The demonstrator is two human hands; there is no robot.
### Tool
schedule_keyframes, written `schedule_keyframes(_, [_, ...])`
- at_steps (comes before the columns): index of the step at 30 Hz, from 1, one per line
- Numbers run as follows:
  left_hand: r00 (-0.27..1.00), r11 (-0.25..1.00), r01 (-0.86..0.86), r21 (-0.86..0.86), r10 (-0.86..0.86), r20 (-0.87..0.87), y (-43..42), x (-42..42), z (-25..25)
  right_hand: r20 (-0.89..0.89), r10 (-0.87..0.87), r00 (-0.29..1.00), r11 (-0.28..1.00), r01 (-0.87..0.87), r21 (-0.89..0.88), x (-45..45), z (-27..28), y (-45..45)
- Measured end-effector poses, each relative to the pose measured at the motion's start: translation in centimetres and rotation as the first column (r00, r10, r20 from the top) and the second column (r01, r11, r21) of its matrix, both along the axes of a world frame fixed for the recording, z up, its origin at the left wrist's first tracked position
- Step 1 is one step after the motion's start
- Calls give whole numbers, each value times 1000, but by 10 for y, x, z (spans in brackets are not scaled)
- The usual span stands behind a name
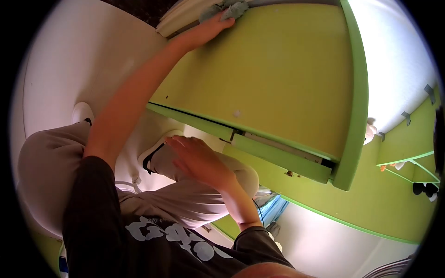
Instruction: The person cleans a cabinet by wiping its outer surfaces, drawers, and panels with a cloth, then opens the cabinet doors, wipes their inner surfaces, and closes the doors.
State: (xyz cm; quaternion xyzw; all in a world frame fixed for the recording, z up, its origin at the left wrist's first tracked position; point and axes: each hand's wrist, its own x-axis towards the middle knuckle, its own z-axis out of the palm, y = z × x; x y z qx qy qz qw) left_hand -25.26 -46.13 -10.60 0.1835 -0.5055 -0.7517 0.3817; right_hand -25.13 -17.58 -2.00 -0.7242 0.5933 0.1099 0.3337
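My left hand (208, 31) reaches to the far left corner of a yellow-green desktop (273, 69). Its fingers are closed on a crumpled grey-green cloth (235, 10), pressed against the surface by the back edge. My right hand (199, 160) hangs in the air in front of the desk, above my bent leg, with fingers stretched out and nothing in them. Nearest to it is the desk's front edge, where a green drawer (282, 157) sits slightly pulled out.
A raised green side panel (357, 92) borders the desktop on the right. Cream curtain fabric (183, 16) hangs by the back left corner. Green shelving (408, 162) stands at the right. My white shoe (155, 150) and a blue bag-like item (276, 208) are below the desk.
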Motion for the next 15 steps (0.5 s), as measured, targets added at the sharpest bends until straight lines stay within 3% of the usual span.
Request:
schedule_keyframes(2, [999,999,29,22,-28,-38,-2,-14,-18,-52,-26,998,1000,26,15,-1,-3,3])
schedule_keyframes(5, [998,999,-25,-44,27,52,5,1,-27,-104,-25,994,999,28,28,1,-4,7])
schedule_keyframes(7, [990,992,125,-5,-124,67,25,29,-35,-107,-17,994,998,23,54,4,3,15])
schedule_keyframes(9, [983,980,151,133,-163,84,56,52,-57,20,-39,999,998,38,60,6,7,18])
schedule_keyframes(13, [985,951,154,267,-169,35,122,94,-79,106,-26,994,1000,26,-3,4,23,38])
schedule_keyframes(15, [981,974,79,215,-114,155,155,115,-66,88,2,996,997,-8,71,4,34,40])
